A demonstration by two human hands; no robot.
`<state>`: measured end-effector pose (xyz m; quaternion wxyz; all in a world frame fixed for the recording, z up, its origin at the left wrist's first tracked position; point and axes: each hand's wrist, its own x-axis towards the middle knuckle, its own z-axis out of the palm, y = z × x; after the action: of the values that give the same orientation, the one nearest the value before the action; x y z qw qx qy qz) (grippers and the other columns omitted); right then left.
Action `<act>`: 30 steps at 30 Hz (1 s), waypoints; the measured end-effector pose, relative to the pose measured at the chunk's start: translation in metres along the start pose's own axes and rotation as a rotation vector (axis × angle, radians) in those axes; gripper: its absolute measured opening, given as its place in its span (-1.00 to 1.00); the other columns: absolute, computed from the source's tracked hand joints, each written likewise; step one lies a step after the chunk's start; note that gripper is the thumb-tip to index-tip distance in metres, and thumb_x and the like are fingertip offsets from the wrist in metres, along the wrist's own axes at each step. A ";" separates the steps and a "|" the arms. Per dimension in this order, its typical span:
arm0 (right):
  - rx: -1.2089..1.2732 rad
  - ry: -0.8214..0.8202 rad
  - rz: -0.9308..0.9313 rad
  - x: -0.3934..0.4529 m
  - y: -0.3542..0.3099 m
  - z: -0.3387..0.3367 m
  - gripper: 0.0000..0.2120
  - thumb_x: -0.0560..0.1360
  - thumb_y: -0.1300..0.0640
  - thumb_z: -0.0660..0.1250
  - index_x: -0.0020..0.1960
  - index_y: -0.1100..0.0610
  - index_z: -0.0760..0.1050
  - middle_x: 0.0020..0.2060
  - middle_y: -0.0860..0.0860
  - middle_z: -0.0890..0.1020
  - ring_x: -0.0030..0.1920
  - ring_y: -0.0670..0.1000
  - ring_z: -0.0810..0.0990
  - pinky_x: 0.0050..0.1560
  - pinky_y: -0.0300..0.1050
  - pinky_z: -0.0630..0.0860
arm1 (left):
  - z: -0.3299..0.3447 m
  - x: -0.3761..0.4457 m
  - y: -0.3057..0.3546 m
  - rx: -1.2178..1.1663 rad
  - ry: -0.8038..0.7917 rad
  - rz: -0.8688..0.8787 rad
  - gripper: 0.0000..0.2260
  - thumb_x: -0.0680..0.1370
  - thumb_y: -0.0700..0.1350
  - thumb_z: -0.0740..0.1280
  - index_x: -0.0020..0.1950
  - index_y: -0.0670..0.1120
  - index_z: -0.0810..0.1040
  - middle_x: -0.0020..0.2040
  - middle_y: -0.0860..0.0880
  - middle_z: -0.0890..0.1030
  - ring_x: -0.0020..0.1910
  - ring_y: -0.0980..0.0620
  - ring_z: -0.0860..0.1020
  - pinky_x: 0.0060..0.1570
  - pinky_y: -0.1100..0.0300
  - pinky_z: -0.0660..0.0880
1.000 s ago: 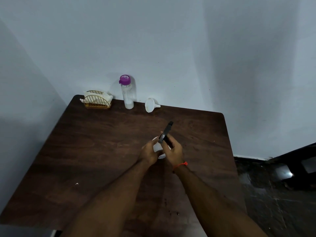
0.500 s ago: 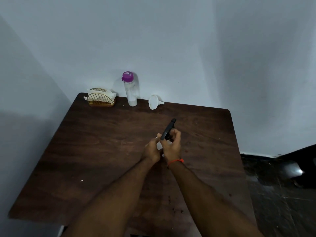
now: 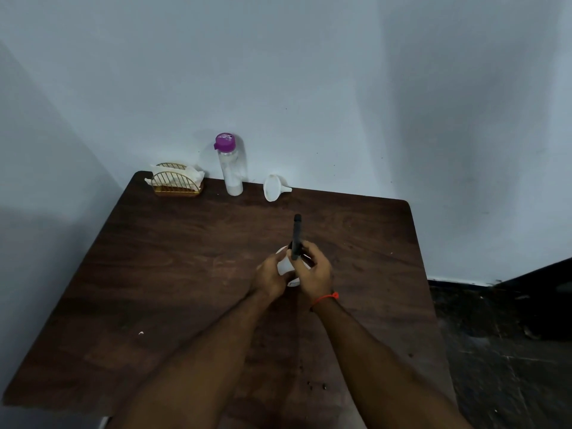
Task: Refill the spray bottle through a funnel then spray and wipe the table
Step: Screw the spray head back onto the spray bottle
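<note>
Item 1, nearest: 2 bare forearms reaching from the bottom edge over the dark wood-grain counter (image 3: 173,274). A few small crumbs lie on the counter between and beside the arms, and 1 pale speck (image 3: 140,333) sits out to the left.

Item 2: left hand (image 3: 268,277), fingers curled round the white body of the spray bottle (image 3: 285,265), which stands near the middle of the counter. Only a small part of the white body shows between the 2 hands.

Item 3: right hand (image 3: 315,272), with an orange thread band (image 3: 325,299) at the wrist. Its fingers are wrapped about the base of the black spray head (image 3: 297,235) (the clamp is at the collar, where head meets bottle). The black nozzle points away from the person, toward the wall.

Item 4, far edge of the counter: 1 white funnel (image 3: 273,187) lying on its side, spout pointing right, well apart from the hands.

Item 5, left of the funnel: 1 clear bottle (image 3: 230,170) with a purple cap, upright against the wall.

Item 6, far-left corner: 1 gold wire napkin holder (image 3: 176,182) holding white tissue.

Item 7, beyond: pale blue-grey wall (image 3: 340,88); dark floor (image 3: 507,351) at right.
</note>
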<state>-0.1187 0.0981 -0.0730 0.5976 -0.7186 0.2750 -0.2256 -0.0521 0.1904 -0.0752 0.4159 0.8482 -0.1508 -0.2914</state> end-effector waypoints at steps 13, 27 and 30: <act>0.278 -0.005 0.275 0.016 -0.006 0.003 -0.82 0.29 0.32 0.51 -0.13 0.15 0.65 -0.05 0.17 0.68 0.05 0.24 0.62 0.17 0.28 0.51 | 0.007 0.009 -0.008 0.036 0.005 -0.044 -0.40 0.44 0.05 0.48 0.42 -0.07 0.40 0.37 -0.08 0.49 0.34 -0.07 0.45 0.25 0.07 0.44; 0.283 0.153 0.228 0.001 -0.005 0.019 -0.82 0.42 0.22 0.46 0.02 0.13 0.62 -0.06 0.05 0.69 0.07 0.05 0.62 0.19 0.05 0.52 | -0.033 -0.007 0.037 0.035 0.231 0.588 -0.73 0.53 0.10 0.36 0.22 0.10 0.57 0.16 0.19 0.59 0.15 0.19 0.54 0.17 0.17 0.49; 0.310 0.147 0.210 -0.001 -0.008 0.020 -0.80 0.45 0.23 0.44 0.07 0.08 0.61 -0.02 0.06 0.69 0.08 0.02 0.62 0.19 -0.04 0.52 | -0.035 0.005 0.045 0.151 0.113 0.546 -0.77 0.50 0.15 0.32 0.12 0.14 0.59 0.03 0.22 0.63 0.03 0.18 0.56 0.07 0.02 0.53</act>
<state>-0.1053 0.1140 -0.0692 0.6995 -0.5670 0.3534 -0.2537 -0.0268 0.1819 -0.0242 0.4225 0.8197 -0.3711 -0.1089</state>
